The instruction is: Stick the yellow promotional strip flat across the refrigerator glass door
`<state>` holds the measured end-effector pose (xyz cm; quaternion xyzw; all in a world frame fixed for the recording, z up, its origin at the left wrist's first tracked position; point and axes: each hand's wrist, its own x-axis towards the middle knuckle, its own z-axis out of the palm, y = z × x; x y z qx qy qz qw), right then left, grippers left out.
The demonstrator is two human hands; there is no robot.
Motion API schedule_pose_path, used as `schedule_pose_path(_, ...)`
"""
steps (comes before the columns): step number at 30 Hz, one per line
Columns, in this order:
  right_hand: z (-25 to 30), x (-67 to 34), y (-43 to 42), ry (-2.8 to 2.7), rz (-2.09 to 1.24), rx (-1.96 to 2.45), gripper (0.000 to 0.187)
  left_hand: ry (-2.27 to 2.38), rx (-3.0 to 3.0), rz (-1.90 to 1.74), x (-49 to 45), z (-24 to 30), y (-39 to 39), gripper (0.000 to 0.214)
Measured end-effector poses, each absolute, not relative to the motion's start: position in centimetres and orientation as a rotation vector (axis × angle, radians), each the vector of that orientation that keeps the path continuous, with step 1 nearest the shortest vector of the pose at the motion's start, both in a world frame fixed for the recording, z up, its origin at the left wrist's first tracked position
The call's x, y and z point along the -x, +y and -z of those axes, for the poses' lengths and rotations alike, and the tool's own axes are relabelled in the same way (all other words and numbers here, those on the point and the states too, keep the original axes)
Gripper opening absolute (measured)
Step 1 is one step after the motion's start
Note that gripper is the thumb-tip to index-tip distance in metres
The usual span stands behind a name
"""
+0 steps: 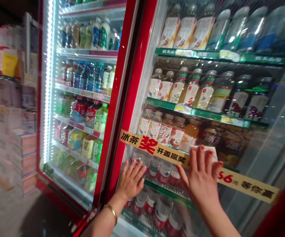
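Note:
My right hand (203, 181) holds a folded white cloth or tissue (213, 154) flat against the glass door (253, 154) of a drinks cooler. Its fingers stretch over the cloth, and part of the cloth shows beyond the fingertips. Lower and to the left, my left hand (132, 180) rests with fingers spread at the same glass, holding nothing. A yellow sticker strip (167, 153) with red and black characters runs slantwise across the door. My right hand and the cloth cover part of this strip.
Behind the glass, shelves carry rows of bottles (189, 90). The red door frame (132, 98) is beside my left hand. A second lit cooler (80, 89) with more drinks stands to the left. Stacked boxes (26, 158) line the floor farther left.

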<state>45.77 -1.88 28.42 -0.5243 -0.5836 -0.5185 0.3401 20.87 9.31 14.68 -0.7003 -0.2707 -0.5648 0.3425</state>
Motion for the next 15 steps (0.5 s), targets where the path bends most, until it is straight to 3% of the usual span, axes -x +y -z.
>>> schedule_pose_path(2,-28.1,-44.0,-1.1,-1.548,1.344,1.35,0.086,-0.697,1.83,1.473,-20.9,-14.7,9.3,0.075)
schedule_pose_path(8,-18.6,-43.1,-2.4,-2.28,1.527,0.855,0.069,-0.683,1.833,1.487,-20.9,-14.8,9.2,0.075)
schedule_pose_path(10,-20.2,-45.0,-3.1,-2.242,1.548,0.895,0.068,-0.686,1.832,1.485,-20.9,-14.8,9.2,0.075)
schedule_pose_path(15,-31.6,-48.5,-2.3,-1.511,1.349,1.427,0.079,-0.692,1.836,1.496,-20.9,-14.6,9.3,0.075)
